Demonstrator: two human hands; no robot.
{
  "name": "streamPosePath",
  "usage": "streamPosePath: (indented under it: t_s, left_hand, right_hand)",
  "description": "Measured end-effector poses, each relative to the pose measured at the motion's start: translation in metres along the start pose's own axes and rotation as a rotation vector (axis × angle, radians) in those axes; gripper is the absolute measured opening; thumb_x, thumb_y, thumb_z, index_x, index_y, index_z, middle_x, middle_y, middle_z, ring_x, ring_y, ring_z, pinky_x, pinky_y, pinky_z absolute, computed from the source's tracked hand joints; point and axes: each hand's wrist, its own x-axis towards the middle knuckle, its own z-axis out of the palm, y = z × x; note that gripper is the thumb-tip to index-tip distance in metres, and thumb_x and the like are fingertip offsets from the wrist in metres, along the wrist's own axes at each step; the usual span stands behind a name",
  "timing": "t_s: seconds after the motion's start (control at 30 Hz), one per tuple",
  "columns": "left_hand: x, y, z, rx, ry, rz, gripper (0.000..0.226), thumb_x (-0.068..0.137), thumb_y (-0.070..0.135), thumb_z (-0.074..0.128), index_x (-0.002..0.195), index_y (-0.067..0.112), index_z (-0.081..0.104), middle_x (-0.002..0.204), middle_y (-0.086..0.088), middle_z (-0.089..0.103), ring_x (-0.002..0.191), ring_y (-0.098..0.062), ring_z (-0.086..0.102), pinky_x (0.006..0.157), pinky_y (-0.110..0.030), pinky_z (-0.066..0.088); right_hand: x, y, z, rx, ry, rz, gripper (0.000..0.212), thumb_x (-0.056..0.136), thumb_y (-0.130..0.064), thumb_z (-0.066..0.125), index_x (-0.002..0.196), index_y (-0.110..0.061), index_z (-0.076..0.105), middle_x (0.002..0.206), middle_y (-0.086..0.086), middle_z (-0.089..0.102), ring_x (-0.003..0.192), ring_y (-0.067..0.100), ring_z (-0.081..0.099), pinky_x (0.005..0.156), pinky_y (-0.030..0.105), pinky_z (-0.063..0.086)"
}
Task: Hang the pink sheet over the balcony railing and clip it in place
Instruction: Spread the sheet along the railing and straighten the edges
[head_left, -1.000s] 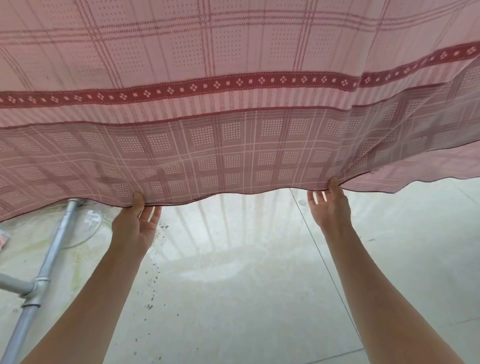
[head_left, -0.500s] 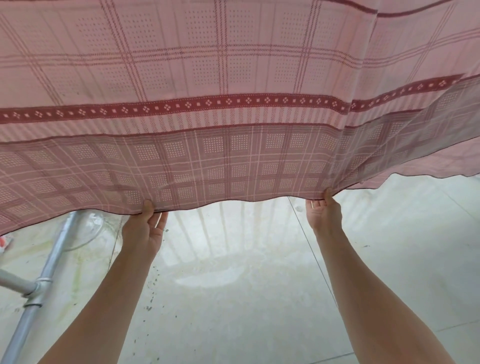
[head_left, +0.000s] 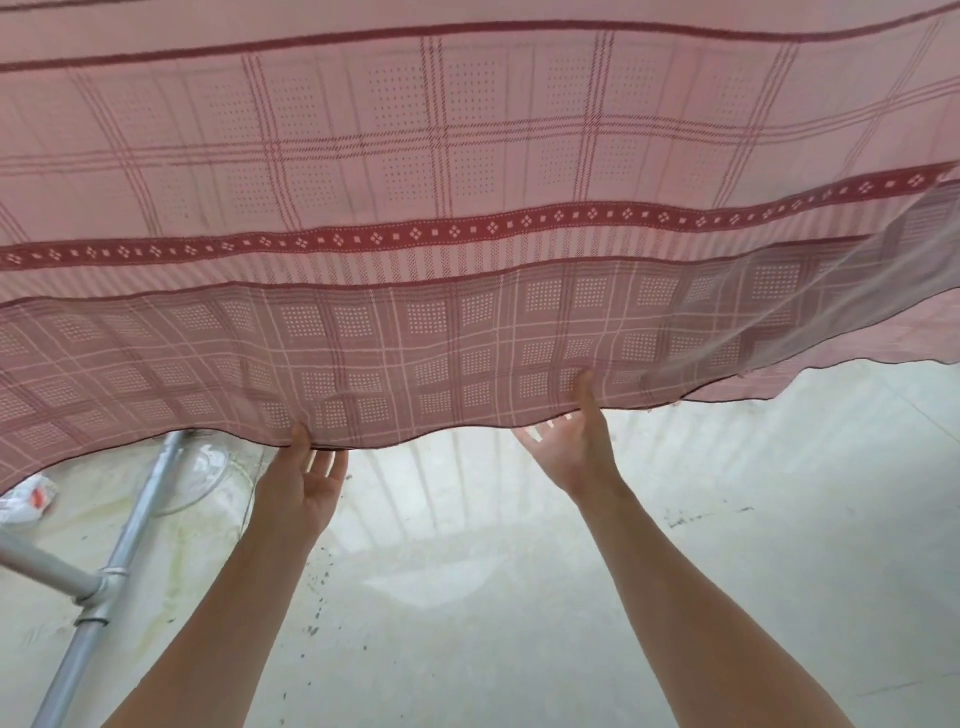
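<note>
Hands first, from the head view. Left hand (head_left: 304, 488) up at the lower hem of the pink sheet (head_left: 467, 156), pinching it: thumb laid on the near face, fingers (head_left: 324, 462) straight, tips tucked behind the edge. Right hand (head_left: 571, 452) further right along the same hem, palm turned toward the camera, thumb pressed on the near face, fingers (head_left: 537, 434) spread, tips hidden behind the cloth. Cannot tell whether truly nipping or only propping. Well apart from each other, forearms stretched upward.

Pink sheet spread across the whole upper part of the view, overhead and ahead. Lower hem sagging in waves between and beyond the two hands, right portion raised and blurred. Balcony railing not visible, presumably behind the cloth. No clip in sight.

Below: pale floor (head_left: 467, 623), metal pipe (head_left: 104, 571) with a joint toward the floor's lower left corner, crumpled wrapper (head_left: 26, 499) at its left edge.

Judging by the light coming through and the ripples: thin, light, limp, apt to billow and to slide off a smooth rail. Not fragile. Best taken at the hem, a fold of cloth between thumb and fingers, hands wide apart to keep it spread. Probably wants even lengths on both sides of the rail before clipping.
</note>
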Motion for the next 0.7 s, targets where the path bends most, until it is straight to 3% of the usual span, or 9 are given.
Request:
streamPosePath:
  t_s: [0.07,0.2,0.27,0.37,0.47,0.6,0.7]
  left_hand:
    - [0.002,0.003,-0.002,0.015,0.006,0.008,0.007,0.093,0.013,0.053,0.095,0.015,0.060,0.092,0.005,0.064,0.087,-0.008,0.063,0.066,-0.027,0.053]
    - [0.003,0.003,-0.003,0.037,0.003,0.031,0.009,0.091,0.011,0.055,0.099,0.014,0.060,0.096,0.004,0.065,0.089,-0.009,0.065,0.064,-0.024,0.055]
    - [0.004,0.001,-0.004,0.063,-0.006,0.039,0.010,0.091,0.012,0.055,0.100,0.015,0.061,0.097,0.005,0.065,0.090,-0.008,0.065,0.065,-0.024,0.055]
    - [0.004,0.001,-0.007,0.091,-0.017,0.045,0.009,0.092,0.014,0.054,0.096,0.017,0.062,0.095,0.007,0.066,0.088,-0.006,0.065,0.067,-0.024,0.055]
    - [0.004,0.002,-0.010,0.099,-0.023,0.044,0.010,0.092,0.015,0.054,0.095,0.018,0.063,0.091,0.008,0.068,0.088,-0.005,0.065,0.069,-0.026,0.055]
    - [0.005,0.002,-0.012,0.089,-0.015,0.050,0.009,0.093,0.016,0.053,0.094,0.017,0.062,0.093,0.007,0.067,0.090,-0.006,0.064,0.069,-0.026,0.054]
    - [0.008,-0.001,-0.008,0.073,-0.005,0.047,0.008,0.094,0.017,0.052,0.094,0.018,0.059,0.096,0.007,0.064,0.088,-0.006,0.063,0.066,-0.024,0.054]
  right_hand:
    - [0.002,0.009,0.003,0.015,-0.091,0.030,0.064,0.079,-0.050,0.055,0.135,-0.023,0.043,0.137,0.005,0.051,0.123,0.025,0.049,0.090,0.045,0.045]
    - [0.004,0.016,0.005,0.087,-0.186,0.011,0.040,0.090,-0.033,0.054,0.123,-0.012,0.059,0.131,0.011,0.057,0.124,0.024,0.052,0.105,0.044,0.037]
    - [0.004,0.015,0.004,0.061,-0.187,0.018,0.040,0.088,-0.035,0.056,0.123,-0.016,0.058,0.130,0.008,0.058,0.121,0.022,0.054,0.099,0.042,0.043]
    - [0.005,0.014,0.003,0.049,-0.133,0.090,0.056,0.081,-0.041,0.058,0.132,-0.021,0.049,0.134,0.003,0.056,0.121,0.020,0.052,0.093,0.042,0.045]
    - [0.007,0.020,0.004,0.080,-0.154,0.082,0.049,0.092,-0.033,0.047,0.137,-0.015,0.044,0.124,0.001,0.062,0.118,0.016,0.057,0.089,0.038,0.049]
    - [0.004,0.029,-0.002,0.173,-0.146,0.057,0.026,0.082,-0.027,0.061,0.105,-0.019,0.071,0.110,0.000,0.068,0.112,0.018,0.061,0.087,0.040,0.050]
    - [-0.002,0.035,-0.012,0.200,-0.011,0.025,0.016,0.080,-0.024,0.066,0.094,-0.018,0.072,0.096,-0.004,0.071,0.100,0.015,0.064,0.081,0.036,0.049]
